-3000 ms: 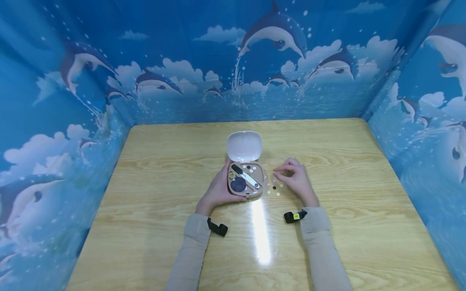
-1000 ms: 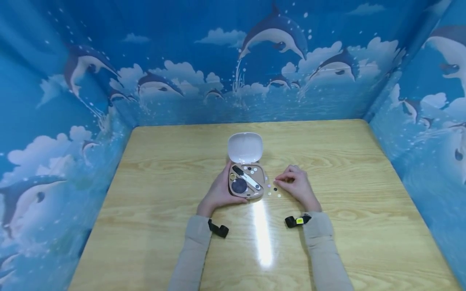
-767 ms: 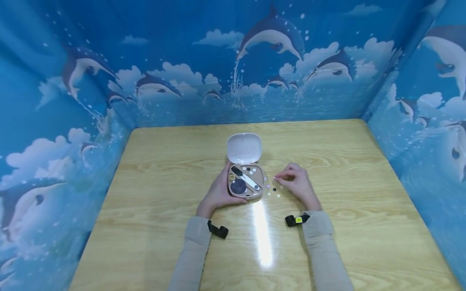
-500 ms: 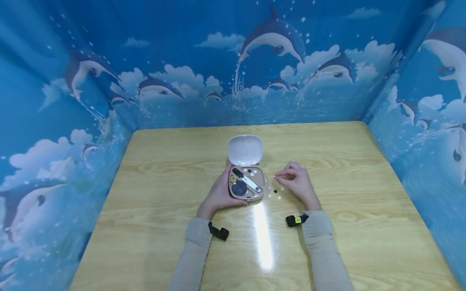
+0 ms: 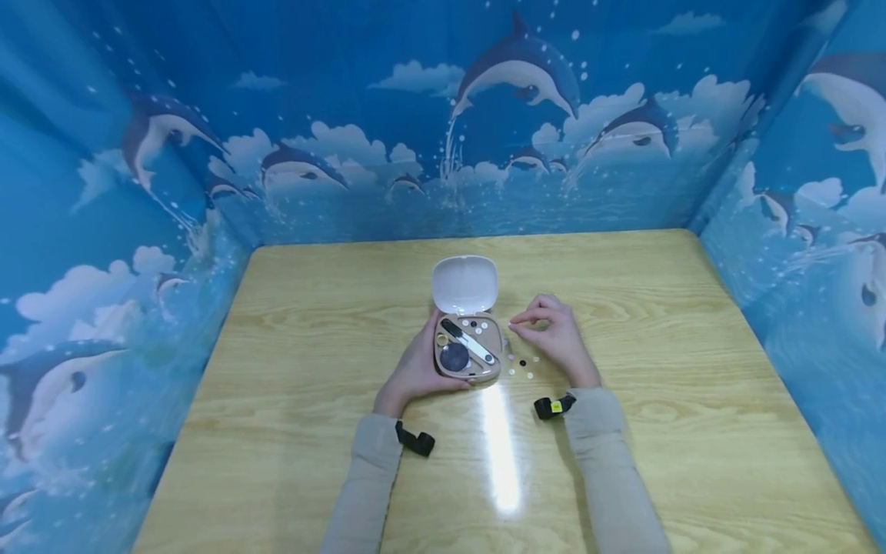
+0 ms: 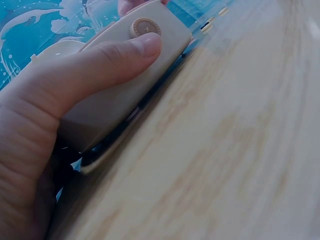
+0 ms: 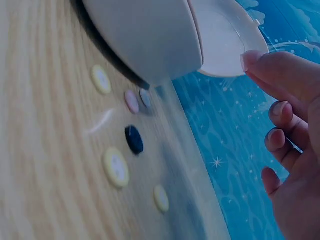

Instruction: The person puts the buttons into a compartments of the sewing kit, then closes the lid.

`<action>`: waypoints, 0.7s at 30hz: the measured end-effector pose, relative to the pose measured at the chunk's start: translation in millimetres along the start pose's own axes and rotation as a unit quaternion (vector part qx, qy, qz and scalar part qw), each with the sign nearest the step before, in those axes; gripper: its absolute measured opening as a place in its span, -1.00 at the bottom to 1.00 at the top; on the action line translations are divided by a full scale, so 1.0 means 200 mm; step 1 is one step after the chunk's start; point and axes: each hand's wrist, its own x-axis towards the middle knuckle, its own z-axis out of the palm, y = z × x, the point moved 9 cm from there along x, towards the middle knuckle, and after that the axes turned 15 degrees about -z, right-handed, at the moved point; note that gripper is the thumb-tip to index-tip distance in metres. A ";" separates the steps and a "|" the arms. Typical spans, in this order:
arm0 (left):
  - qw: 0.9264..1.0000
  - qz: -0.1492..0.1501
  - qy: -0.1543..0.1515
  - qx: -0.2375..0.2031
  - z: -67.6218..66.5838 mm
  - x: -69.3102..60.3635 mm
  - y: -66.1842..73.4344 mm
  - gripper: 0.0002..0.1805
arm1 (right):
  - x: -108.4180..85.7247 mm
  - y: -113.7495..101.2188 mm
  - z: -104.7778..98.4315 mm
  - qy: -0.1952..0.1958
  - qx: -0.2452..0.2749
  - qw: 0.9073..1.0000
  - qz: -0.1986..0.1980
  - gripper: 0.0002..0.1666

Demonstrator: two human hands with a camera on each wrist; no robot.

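Observation:
A small beige sewing case [image 5: 490, 368] stands on the table with its white lid [image 5: 465, 285] raised at the far side. My left hand [image 5: 415, 365] grips it from the left; in the left wrist view the thumb [image 6: 115, 62] lies along its wall by a round catch [image 6: 145, 28]. Inside are a slim black-and-white tool [image 5: 477, 348], a dark disc [image 5: 454, 357], a gold ring [image 5: 442, 338] and several buttons [image 5: 479, 331]. Just right of the case, my right hand [image 5: 557, 335] pinches a small pale button [image 5: 511, 325] between thumb and forefinger; the fingertips largely hide it.
Several loose buttons lie on the wooden table right of the case: a black one [image 7: 134, 140], a pink one [image 7: 131, 101] and cream ones such as this button [image 7: 116, 167]. A blue dolphin-print curtain [image 5: 346, 177] surrounds the table.
My right hand went down to the loose buttons, picked up a pale one, then rose and moved left toward the case's far right corner. My left hand stayed around the case.

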 end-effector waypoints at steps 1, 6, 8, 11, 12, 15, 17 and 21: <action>1.000 0.002 0.000 0.000 0.00 0.00 0.00 0.73 | 0.01 0.00 0.01 -0.003 -0.001 1.000 -0.003 -0.83; 1.000 0.009 0.001 -0.002 0.00 0.01 0.00 0.72 | 0.05 -0.02 0.07 -0.024 -0.001 1.000 -0.005 -0.87; 1.000 0.008 -0.002 0.000 0.00 0.01 0.00 0.73 | 0.06 -0.02 0.09 -0.038 -0.004 0.999 0.007 -0.88; 1.000 0.008 -0.002 0.005 0.01 0.01 -0.01 0.73 | 0.06 -0.01 0.12 -0.062 -0.017 0.998 0.024 -0.88; 1.000 0.008 -0.002 0.008 0.01 0.01 -0.01 0.73 | 0.06 -0.01 0.13 -0.068 -0.019 0.997 0.024 -0.88; 1.000 0.010 0.000 0.009 0.01 0.01 -0.01 0.73 | 0.07 -0.01 0.15 -0.083 -0.029 0.996 0.019 -0.88; 1.000 0.009 0.002 0.011 0.01 0.01 -0.01 0.73 | 0.08 -0.02 0.17 -0.093 -0.034 0.995 0.010 -0.87; 1.000 0.011 0.000 0.014 0.01 0.01 0.00 0.73 | 0.09 -0.01 0.21 -0.119 -0.057 0.991 0.002 -0.87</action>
